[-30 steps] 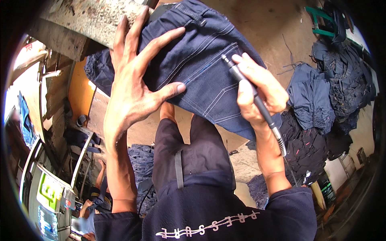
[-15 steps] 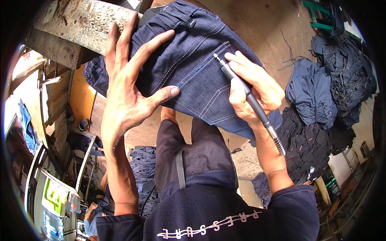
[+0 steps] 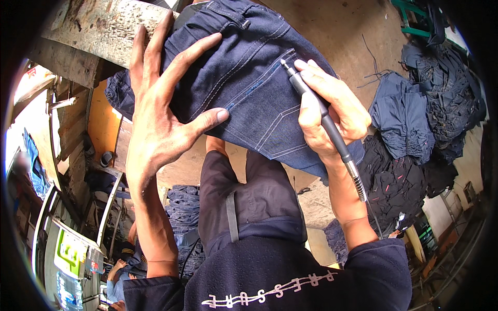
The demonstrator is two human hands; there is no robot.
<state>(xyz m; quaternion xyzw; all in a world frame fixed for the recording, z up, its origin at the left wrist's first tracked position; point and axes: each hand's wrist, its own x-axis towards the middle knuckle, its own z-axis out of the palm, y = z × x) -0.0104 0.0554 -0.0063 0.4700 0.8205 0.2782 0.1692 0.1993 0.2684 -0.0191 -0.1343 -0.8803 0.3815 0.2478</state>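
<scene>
A dark-blue denim garment (image 3: 244, 123) with pale stitching lay beneath the spread fingers of the left hand (image 3: 165, 106), which grasped nothing. The right hand (image 3: 343, 110) had its fingers curled around a black pen-shaped tool (image 3: 330, 128). Between them, a blue-marked seam (image 3: 254, 86) looked mostly worked; the angled stitching (image 3: 269, 129) beside the right thumb seemed untouched.

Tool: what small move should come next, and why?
Probably ease the tip of the tool down the blue-streaked stitching: the right hand has it near that line's upper end, and the left hand lies spread on the denim.
</scene>
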